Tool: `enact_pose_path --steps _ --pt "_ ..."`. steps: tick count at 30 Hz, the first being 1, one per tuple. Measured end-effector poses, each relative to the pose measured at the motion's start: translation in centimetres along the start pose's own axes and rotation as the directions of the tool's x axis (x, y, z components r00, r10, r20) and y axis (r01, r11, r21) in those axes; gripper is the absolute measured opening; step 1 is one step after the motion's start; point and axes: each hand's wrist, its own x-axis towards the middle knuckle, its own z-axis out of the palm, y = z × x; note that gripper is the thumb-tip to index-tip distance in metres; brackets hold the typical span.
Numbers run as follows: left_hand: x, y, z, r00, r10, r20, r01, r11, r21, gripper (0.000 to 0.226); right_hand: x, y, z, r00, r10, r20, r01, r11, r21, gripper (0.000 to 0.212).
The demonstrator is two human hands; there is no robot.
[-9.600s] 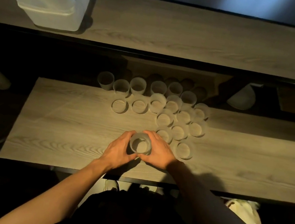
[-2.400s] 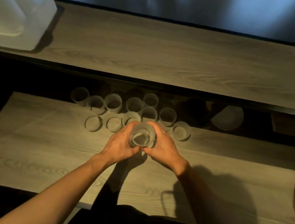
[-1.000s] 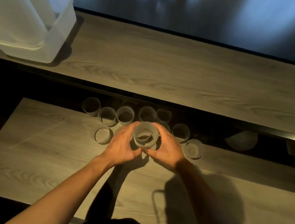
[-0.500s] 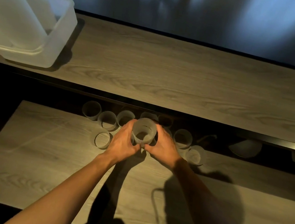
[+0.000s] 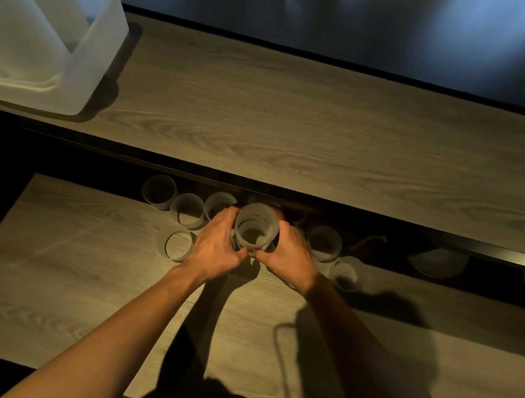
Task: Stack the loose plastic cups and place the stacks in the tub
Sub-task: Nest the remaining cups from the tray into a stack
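Left hand (image 5: 216, 247) and right hand (image 5: 290, 259) clasp the cup stack (image 5: 254, 228): likely light, thin, slippery, crushable; best held gently around its sides.

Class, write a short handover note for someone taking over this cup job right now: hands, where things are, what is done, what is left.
Hands: left hand and right hand both grip a partial cup stack over the lower table.
Tub: far left on the upper shelf.
Done: tall finished stacks lean in the tub.
Left: add the several loose cups around the hands, then put this stack in the tub.
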Motion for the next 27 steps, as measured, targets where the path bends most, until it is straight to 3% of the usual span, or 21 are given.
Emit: enact_pose_path --steps 11,19,27 --pt "-1.0 -0.4 1.4 0.996 -0.036 0.082 0.037 0.999 -0.018 0.077 -1.4 0.9 0.5 0.998 -0.043 0.052 0.043 0.999 0.003 0.081" --pt "-3.0 -1.0 2.5 0.978 -0.155 0.141 0.166 0.983 -0.077 0.086 -2.4 0.9 2.1 0.995 -0.049 0.093 0.049 0.999 -0.006 0.094" --pt "-5.3 0.4 0.5 0.996 -0.072 0.06 0.08 0.988 -0.133 0.076 -4.9 -0.9 1.2 0.993 -0.114 0.02 0.114 0.993 0.044 0.083"
